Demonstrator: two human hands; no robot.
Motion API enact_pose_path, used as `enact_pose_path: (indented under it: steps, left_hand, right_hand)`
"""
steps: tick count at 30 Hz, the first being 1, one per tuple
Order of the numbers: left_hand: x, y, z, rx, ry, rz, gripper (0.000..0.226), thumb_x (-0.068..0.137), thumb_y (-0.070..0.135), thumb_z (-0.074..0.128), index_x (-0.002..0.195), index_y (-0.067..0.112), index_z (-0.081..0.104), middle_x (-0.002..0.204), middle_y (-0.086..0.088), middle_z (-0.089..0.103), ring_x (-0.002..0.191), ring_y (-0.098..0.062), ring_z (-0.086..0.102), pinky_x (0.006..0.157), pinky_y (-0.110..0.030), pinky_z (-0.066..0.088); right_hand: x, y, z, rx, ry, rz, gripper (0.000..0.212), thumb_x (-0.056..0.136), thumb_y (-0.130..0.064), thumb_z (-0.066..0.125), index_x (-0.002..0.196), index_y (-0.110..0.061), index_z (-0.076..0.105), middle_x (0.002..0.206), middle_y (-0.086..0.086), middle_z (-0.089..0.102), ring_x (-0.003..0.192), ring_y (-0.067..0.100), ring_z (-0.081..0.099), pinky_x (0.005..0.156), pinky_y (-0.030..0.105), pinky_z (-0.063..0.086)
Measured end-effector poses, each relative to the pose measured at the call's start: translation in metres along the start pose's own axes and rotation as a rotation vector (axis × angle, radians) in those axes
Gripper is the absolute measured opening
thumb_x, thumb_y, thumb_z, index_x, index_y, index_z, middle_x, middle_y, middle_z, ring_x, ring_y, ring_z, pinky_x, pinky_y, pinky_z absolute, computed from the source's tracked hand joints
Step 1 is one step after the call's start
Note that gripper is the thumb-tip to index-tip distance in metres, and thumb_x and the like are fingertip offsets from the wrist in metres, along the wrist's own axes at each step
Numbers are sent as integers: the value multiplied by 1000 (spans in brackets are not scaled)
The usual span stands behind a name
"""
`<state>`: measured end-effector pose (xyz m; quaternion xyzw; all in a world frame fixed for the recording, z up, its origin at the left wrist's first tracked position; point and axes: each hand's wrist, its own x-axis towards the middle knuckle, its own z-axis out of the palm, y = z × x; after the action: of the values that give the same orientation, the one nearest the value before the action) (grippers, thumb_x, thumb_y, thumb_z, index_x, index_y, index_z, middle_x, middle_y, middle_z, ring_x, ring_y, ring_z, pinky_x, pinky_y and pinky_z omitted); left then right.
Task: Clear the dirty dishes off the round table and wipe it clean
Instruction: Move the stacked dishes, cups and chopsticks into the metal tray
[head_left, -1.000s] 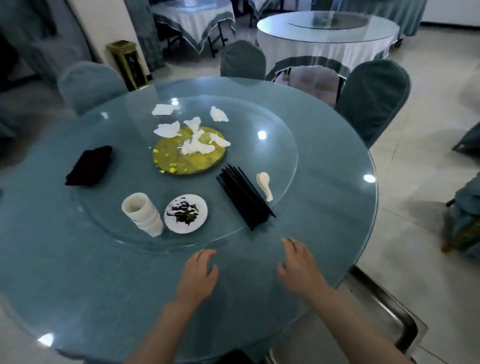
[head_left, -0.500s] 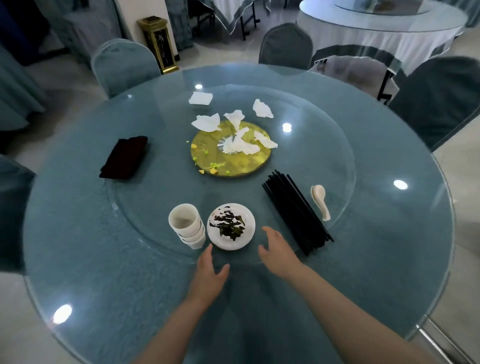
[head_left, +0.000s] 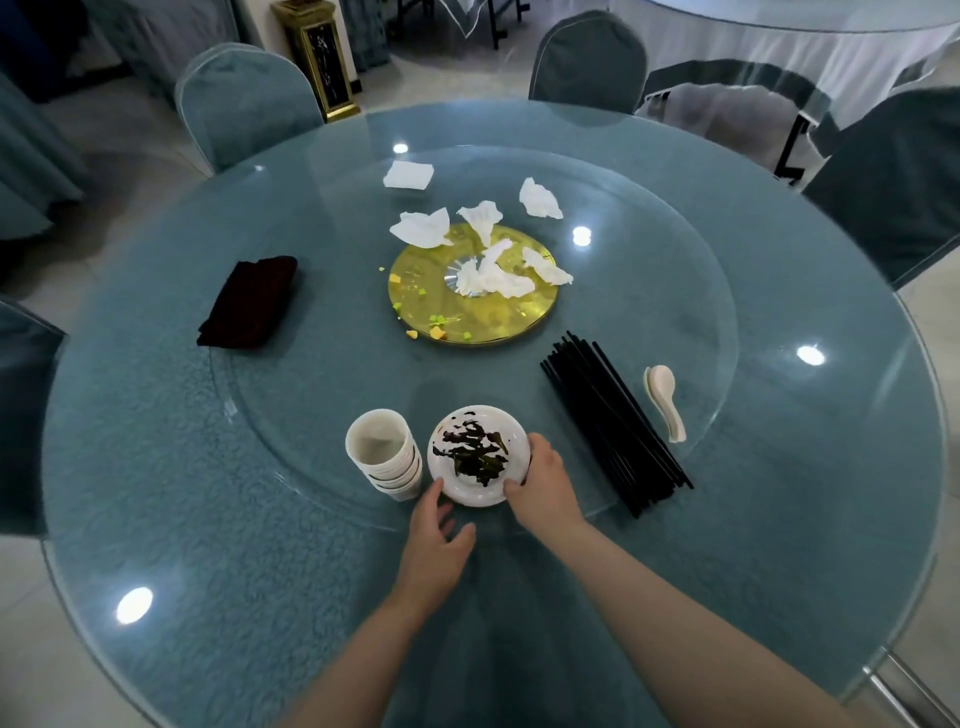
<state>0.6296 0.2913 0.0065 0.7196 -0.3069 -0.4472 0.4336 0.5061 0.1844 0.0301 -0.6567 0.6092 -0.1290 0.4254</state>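
Observation:
A small white plate (head_left: 475, 493) with dark food scraps sits on the near edge of the glass turntable (head_left: 675, 291) of the round blue table (head_left: 182, 519). My right hand (head_left: 543, 491) grips the plate's right rim, thumb at its near edge. My left hand (head_left: 436, 540) reaches the plate's near-left edge with fingers extended. A stack of white cups (head_left: 384, 457) stands just left of the plate. Right of it lie a bundle of black chopsticks (head_left: 613, 421) and a white spoon (head_left: 665, 400). Crumpled white napkins (head_left: 493, 270) and food bits litter the gold centre disc (head_left: 467, 312).
A dark folded cloth (head_left: 249, 301) lies on the left of the table. Blue covered chairs (head_left: 244, 104) stand around the far side, one (head_left: 587, 57) at the back. A gold bin (head_left: 322, 57) stands behind, and another set table (head_left: 805, 31) is at the far right.
Both hands moved forward from the table's near rim to the small plate; my right hand has taken hold of its rim. The view moved closer over the table.

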Motion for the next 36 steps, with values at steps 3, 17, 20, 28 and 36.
enact_pose_path:
  steps: [3,17,20,28,36]
  left_hand:
    - [-6,3,4,-100,1,-4,56,89,-12,52,125,30,44,127,15,54,111,6,58,93,-16,48]
    - [-82,3,74,-58,-197,27,45,95,16,58,117,54,48,109,15,65,95,-12,67,70,-29,59]
    - [-107,5,105,55,-285,60,41,96,19,57,109,57,53,94,12,68,76,-14,66,64,-27,57]
    - [-179,-17,199,258,-478,147,35,91,18,62,114,44,56,117,11,55,97,0,60,93,-28,50]
    - [-238,-78,262,535,-834,88,48,87,44,60,132,46,43,123,17,49,107,4,55,95,-21,47]
  right_hand:
    - [-6,9,-3,41,23,88,52,78,-9,61,127,-16,44,120,5,48,100,23,56,84,35,52]
    - [-137,118,-65,156,154,62,53,81,-12,57,129,-30,44,118,-10,44,99,1,50,83,20,44]
    - [-175,157,-85,176,231,108,52,86,-15,58,132,-30,42,120,-11,44,104,4,52,94,33,48]
    - [-282,261,-120,296,447,292,46,91,-19,59,133,-31,44,125,-10,53,112,7,54,98,37,49]
    - [-347,363,-124,263,479,560,38,94,-17,56,130,-24,52,127,-6,55,105,8,54,86,27,43]
